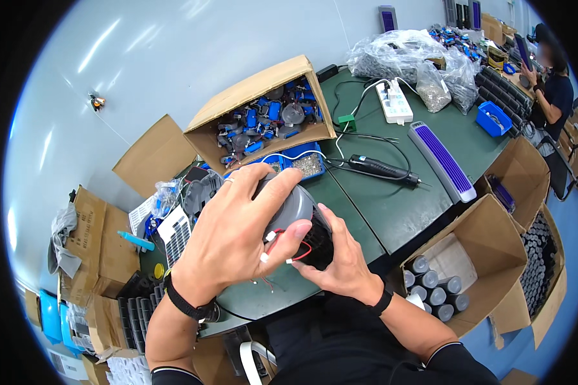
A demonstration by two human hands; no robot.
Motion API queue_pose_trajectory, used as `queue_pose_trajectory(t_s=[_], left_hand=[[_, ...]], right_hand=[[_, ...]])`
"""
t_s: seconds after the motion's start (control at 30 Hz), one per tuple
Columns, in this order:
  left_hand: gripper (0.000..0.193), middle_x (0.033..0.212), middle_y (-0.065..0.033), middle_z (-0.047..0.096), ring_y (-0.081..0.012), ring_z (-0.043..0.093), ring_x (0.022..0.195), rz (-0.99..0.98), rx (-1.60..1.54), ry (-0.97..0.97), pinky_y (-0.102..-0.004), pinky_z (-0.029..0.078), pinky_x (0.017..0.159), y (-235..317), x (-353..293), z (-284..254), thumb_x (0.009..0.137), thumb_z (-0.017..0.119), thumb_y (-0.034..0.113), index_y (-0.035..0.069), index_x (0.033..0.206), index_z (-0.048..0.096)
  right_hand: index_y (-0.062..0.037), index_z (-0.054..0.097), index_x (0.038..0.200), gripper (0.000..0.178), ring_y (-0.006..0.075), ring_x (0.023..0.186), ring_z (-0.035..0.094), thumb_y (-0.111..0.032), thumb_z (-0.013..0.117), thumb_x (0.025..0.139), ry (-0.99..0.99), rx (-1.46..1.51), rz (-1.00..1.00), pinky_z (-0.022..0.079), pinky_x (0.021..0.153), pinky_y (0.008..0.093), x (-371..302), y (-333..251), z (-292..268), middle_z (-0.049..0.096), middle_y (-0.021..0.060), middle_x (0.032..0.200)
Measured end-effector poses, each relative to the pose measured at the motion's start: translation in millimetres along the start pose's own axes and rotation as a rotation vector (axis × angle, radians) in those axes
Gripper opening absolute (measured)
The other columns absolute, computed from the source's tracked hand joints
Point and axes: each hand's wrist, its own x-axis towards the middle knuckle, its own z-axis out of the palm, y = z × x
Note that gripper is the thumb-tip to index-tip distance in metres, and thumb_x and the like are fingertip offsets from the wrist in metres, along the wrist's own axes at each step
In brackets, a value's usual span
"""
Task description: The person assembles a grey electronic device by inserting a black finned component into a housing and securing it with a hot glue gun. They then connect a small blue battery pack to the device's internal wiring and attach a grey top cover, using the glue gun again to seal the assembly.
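Observation:
Above the green table's near edge, my two hands hold a dark housing (319, 240) with a rounded grey part (297, 206) at its top. My left hand (234, 224) grips the grey part from above, fingers curled over it and thumb along the near side. Around the housing's right side closes my right hand (343, 263). Thin red wires (307, 249) with small white plugs hang by my left thumb. Much of the held piece is hidden behind my fingers.
A tipped cardboard box (263, 74) of blue-and-grey motors stands behind a blue tray (310, 163) of screws. An electric screwdriver (382, 170), purple-grilled panel (443, 160) and power strip (394, 102) lie rightward. Grey cylinders fill a carton (478, 256). A person (549, 93) works far right.

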Motion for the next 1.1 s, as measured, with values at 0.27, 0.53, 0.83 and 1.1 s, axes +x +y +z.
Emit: queue_pose_trajectory(t_s=[0.27, 0.53, 0.83, 1.1], left_hand=[[0.051, 0.125, -0.0253, 0.064, -0.0427, 0.065, 0.108, -0.039, 0.0, -0.084, -0.0454, 0.054, 0.095, 6.9, 1.1, -6.8, 0.094, 0.069, 0.029, 0.003, 0.137, 0.063], [0.048, 0.123, -0.0228, 0.064, -0.0404, 0.066, 0.108, -0.073, -0.158, -0.166, -0.0437, 0.054, 0.093, 0.6, 7.5, -15.3, 0.092, 0.07, 0.028, 0.003, 0.132, 0.063], [0.054, 0.127, -0.0229, 0.064, -0.0393, 0.065, 0.114, -0.112, -0.22, -0.168, -0.0442, 0.052, 0.101, -3.9, 1.8, -16.3, 0.092, 0.067, 0.035, -0.001, 0.132, 0.062], [0.057, 0.121, -0.0227, 0.065, -0.0376, 0.066, 0.109, -0.067, -0.287, -0.194, -0.0457, 0.052, 0.098, -10.3, -2.9, -18.6, 0.096, 0.063, 0.046, -0.003, 0.125, 0.063]], right_hand=[[0.0009, 0.033, 0.157, 0.107, 0.0433, 0.124, 0.062, -0.017, 0.094, 0.071, 0.023, -0.018, -0.027, 0.053, 0.102, 0.0468, -3.3, 0.6, 1.0, 0.056, 0.0254, 0.141], [0.0003, 0.038, 0.154, 0.102, 0.0425, 0.121, 0.063, -0.013, 0.093, 0.069, 0.058, -0.019, -0.026, 0.054, 0.1, 0.0464, -4.5, -3.0, 1.6, 0.059, 0.0236, 0.137], [-0.0012, 0.041, 0.154, 0.102, 0.0402, 0.119, 0.064, -0.01, 0.091, 0.067, 0.088, -0.043, -0.024, 0.052, 0.1, 0.046, -6.1, -9.1, 8.8, 0.061, 0.0219, 0.135], [-0.0012, 0.04, 0.155, 0.099, 0.0418, 0.118, 0.063, -0.01, 0.089, 0.069, 0.086, -0.057, -0.058, 0.052, 0.098, 0.0467, -9.0, -9.5, 7.2, 0.061, 0.022, 0.134]])
